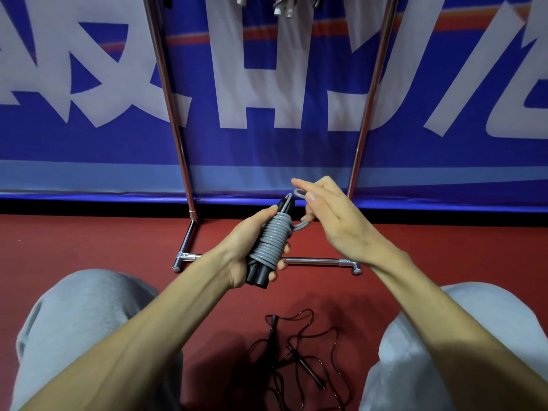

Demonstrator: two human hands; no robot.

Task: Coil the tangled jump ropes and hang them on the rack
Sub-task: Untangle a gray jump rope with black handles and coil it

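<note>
My left hand (246, 247) grips a grey jump rope (271, 240) wound in tight turns around its two black handles, held upright over the floor. My right hand (329, 215) pinches the rope's loose end, a small grey loop that sticks out to the right of the bundle. A thin black jump rope (296, 351) lies tangled on the red floor between my knees. The metal rack (314, 260) stands just beyond my hands, its two poles rising out of view. Ends of hung ropes (281, 5) show at the top edge.
A blue banner with large white characters (267, 84) forms a wall right behind the rack. My knees in grey trousers (74, 321) flank the black rope. Red floor (444, 238) stretches left and right of the rack base.
</note>
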